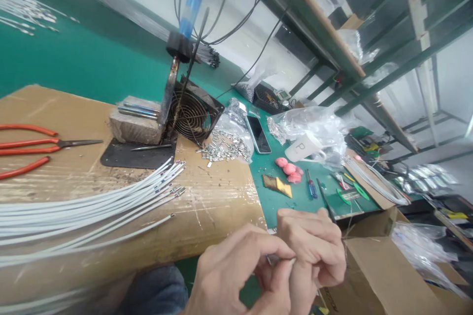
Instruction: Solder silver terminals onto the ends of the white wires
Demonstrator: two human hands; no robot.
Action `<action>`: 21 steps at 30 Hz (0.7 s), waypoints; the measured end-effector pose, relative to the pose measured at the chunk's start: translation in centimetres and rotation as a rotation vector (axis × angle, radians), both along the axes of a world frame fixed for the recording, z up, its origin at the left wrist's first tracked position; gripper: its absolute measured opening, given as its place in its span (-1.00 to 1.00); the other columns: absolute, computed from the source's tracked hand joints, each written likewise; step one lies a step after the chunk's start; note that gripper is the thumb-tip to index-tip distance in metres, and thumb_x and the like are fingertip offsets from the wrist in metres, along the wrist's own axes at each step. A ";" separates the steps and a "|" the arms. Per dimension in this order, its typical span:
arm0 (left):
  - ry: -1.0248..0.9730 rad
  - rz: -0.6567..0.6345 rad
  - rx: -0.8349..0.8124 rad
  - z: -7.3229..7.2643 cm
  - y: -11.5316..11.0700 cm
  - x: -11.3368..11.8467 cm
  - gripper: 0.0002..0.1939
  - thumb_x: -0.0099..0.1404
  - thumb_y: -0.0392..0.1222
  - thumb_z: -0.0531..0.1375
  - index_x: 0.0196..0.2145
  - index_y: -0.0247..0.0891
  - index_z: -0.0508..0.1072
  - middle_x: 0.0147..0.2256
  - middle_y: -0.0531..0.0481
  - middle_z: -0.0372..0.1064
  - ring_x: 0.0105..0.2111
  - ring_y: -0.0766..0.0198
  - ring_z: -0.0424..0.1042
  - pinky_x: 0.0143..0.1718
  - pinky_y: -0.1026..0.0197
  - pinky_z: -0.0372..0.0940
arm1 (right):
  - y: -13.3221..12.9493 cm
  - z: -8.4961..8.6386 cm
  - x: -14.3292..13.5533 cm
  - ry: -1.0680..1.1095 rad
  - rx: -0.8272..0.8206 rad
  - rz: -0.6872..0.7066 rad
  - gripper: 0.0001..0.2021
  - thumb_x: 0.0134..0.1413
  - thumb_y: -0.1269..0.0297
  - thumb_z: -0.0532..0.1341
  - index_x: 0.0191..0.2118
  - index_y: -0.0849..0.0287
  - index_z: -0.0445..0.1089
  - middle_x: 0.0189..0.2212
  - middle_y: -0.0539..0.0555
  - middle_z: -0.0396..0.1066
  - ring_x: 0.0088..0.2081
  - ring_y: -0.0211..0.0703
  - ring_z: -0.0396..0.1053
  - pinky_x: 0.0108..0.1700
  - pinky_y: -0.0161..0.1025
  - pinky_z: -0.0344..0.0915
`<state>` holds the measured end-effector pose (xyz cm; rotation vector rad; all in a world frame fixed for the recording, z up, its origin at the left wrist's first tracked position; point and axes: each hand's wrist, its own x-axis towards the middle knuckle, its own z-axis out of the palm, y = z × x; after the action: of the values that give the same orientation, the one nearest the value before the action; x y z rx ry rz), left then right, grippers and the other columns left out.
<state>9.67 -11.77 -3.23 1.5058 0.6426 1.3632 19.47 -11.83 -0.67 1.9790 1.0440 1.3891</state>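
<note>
My left hand [236, 268] and my right hand [312, 243] meet in front of the table's edge, at the lower middle. Thumb and forefinger of the left are pinched together against the right hand's fingers. The right hand is curled closed. Whatever sits between the fingertips is hidden or too small to name. To the left lies a bundle of white cables [111, 211] with small metal ends, on a cardboard sheet [218, 197]. Beyond them is a pile of small metal clips [225, 147], partly on a clear plastic bag.
A blue-handled soldering iron [194, 0] stands upright beside a metal block [135, 125] and a black fan [192, 113]. Red-handled pliers [48, 145] lie left. A phone [258, 134], white mug [303, 146], sponge [277, 185] and screwdriver [312, 187] are on the green mat. An open carton [384, 275] stands right.
</note>
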 end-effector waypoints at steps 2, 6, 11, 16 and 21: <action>0.001 0.001 0.015 -0.1 0.0 0.0 -0.87 0.33 -0.41 0.25 -0.30 -0.22 0.56 -0.45 0.01 0.50 -0.54 0.34 0.45 -0.46 0.33 0.37 | -0.1 0.0 0.0 -0.171 -0.134 -0.144 -0.56 0.27 0.75 0.10 -0.61 0.46 0.47 -0.75 0.15 0.29 -0.75 -0.35 0.06 -0.66 -0.38 -0.27; -0.002 0.010 0.030 -0.2 0.0 0.0 -0.86 0.32 -0.43 0.25 -0.29 -0.24 0.57 -0.45 0.02 0.49 -0.54 0.35 0.44 -0.47 0.34 0.36 | -0.1 0.4 -0.1 -0.441 -0.324 -0.338 -0.55 0.33 0.68 0.13 -0.61 0.40 0.45 -0.73 0.13 0.30 -0.73 -0.40 0.01 -0.64 -0.34 -0.27; -0.010 0.025 0.053 0.0 0.1 -0.1 -0.86 0.31 -0.45 0.26 -0.30 -0.27 0.58 -0.46 0.00 0.50 -0.54 0.36 0.43 -0.47 0.36 0.35 | 0.0 0.6 -0.2 -0.548 -0.397 -0.383 -0.63 0.34 0.66 0.15 -0.51 0.32 0.46 -0.74 0.04 0.27 -0.74 -0.38 -0.02 -0.65 -0.33 -0.24; 0.005 0.032 0.087 0.2 0.2 -0.3 -0.84 0.30 -0.47 0.26 -0.29 -0.25 0.58 -0.44 -0.01 0.54 -0.53 0.34 0.45 -0.45 0.34 0.37 | -0.3 0.4 -0.1 -0.585 -0.422 -0.415 -0.57 0.33 0.66 0.18 -0.60 0.30 0.42 -0.73 0.06 0.26 -0.72 -0.40 -0.03 -0.65 -0.33 -0.22; 0.000 0.081 0.146 -0.3 0.3 -0.2 -0.82 0.30 -0.48 0.28 -0.27 -0.22 0.55 -0.44 0.02 0.53 -0.54 0.35 0.47 -0.47 0.36 0.38 | -0.4 0.6 0.1 -0.583 -0.478 -0.371 -0.64 0.30 0.72 0.17 -0.50 0.31 0.47 -0.75 0.01 0.27 -0.74 -0.41 -0.09 -0.67 -0.33 -0.24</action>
<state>9.46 -11.46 -3.53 1.6102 0.6207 1.4997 19.58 -12.20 -0.08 1.2301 0.6178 1.2474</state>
